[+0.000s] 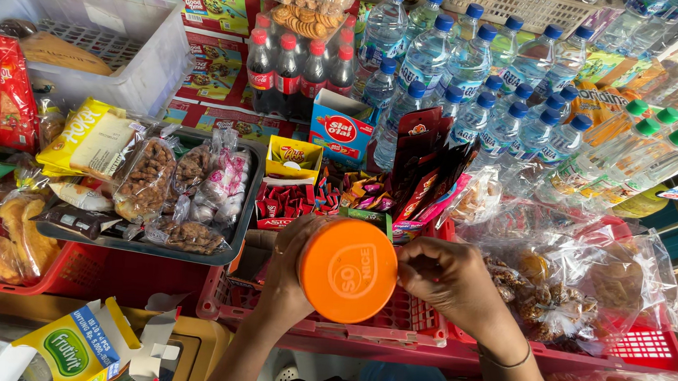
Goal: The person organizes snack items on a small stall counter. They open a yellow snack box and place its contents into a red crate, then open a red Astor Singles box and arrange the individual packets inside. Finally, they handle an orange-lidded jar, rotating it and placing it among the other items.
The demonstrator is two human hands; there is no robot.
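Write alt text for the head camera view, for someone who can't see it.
Two bare hands, left hand and right hand, hold a jar with an orange lid over a red basket at a snack stall. Behind are bagged snacks on a tray, cola bottles and water bottles.

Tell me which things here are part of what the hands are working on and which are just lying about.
In hand:
orange lid, on a container hidden beneath it
left hand, holding its side
right hand, fingers at its rim

Lying about:
water bottles
cola bottles
tray of bagged snacks
red basket
white crate
green and yellow box
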